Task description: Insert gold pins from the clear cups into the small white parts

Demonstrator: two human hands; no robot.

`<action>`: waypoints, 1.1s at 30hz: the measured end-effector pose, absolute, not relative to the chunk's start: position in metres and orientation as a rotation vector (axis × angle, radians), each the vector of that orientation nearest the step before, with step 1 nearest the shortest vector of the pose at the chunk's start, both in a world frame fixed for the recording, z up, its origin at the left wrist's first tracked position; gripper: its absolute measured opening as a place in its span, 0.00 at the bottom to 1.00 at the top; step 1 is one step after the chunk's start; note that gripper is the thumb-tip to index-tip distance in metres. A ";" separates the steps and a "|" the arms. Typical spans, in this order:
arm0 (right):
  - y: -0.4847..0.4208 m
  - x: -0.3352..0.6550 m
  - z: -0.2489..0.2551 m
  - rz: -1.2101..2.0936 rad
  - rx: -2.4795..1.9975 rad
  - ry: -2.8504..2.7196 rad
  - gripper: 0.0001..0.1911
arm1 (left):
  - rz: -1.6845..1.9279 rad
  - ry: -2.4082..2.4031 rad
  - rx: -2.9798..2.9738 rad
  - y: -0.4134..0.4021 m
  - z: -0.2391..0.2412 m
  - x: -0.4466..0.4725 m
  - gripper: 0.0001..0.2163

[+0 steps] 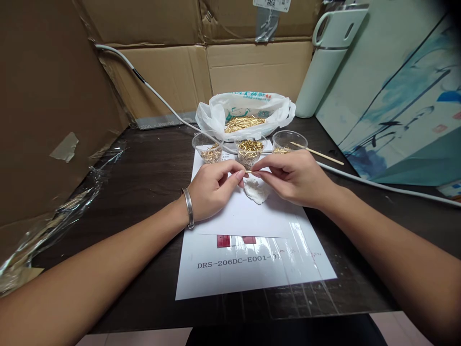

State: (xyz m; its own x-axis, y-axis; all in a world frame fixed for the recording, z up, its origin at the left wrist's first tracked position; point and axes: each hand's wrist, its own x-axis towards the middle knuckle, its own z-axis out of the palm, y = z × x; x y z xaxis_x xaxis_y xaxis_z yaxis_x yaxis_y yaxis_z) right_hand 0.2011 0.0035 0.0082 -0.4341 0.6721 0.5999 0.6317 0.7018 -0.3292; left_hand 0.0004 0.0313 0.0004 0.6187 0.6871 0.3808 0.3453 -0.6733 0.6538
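Note:
Between my two hands lies a thin gold-coloured metal pin [248,172], held level above the white paper [230,214]. Thumb and finger of my left hand [218,187] pinch one end. My right hand [293,175] pinches the other end. Just beneath is a crumpled white tissue [257,191]. Behind the hands stand several clear plastic cups: a left cup [207,144] with small gold pieces, a middle cup [251,150] full of short gold pieces, and a right cup [290,139], partly hidden by my right hand, with some gold pieces.
A white plastic bag [212,115] of long gold pins lies open behind the cups. A wooden stick [320,154] leans out of the right cup. A white cable [162,98] crosses the dark table [151,163]. A pale green bottle [320,72] stands by cardboard walls [259,67].

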 end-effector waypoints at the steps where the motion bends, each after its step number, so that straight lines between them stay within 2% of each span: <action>1: 0.003 0.201 0.009 0.071 -0.990 -2.177 0.05 | 0.850 0.815 2.313 0.031 0.000 0.001 0.09; 28: 0.001 0.198 0.005 0.256 -1.092 -2.173 0.05 | 0.762 0.747 2.301 0.035 -0.003 -0.001 0.08; 33: 0.003 0.201 0.007 0.153 -1.135 -2.221 0.04 | 0.754 0.799 2.297 0.034 -0.003 0.000 0.09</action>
State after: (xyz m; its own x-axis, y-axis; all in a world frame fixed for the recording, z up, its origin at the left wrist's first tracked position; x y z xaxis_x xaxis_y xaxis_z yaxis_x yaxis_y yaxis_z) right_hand 0.2005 0.0029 0.0074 -0.4288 0.7634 0.4831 0.6900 0.6220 -0.3703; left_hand 0.0003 0.0344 -0.0030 0.6598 0.6836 0.3121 0.3516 -0.6478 0.6758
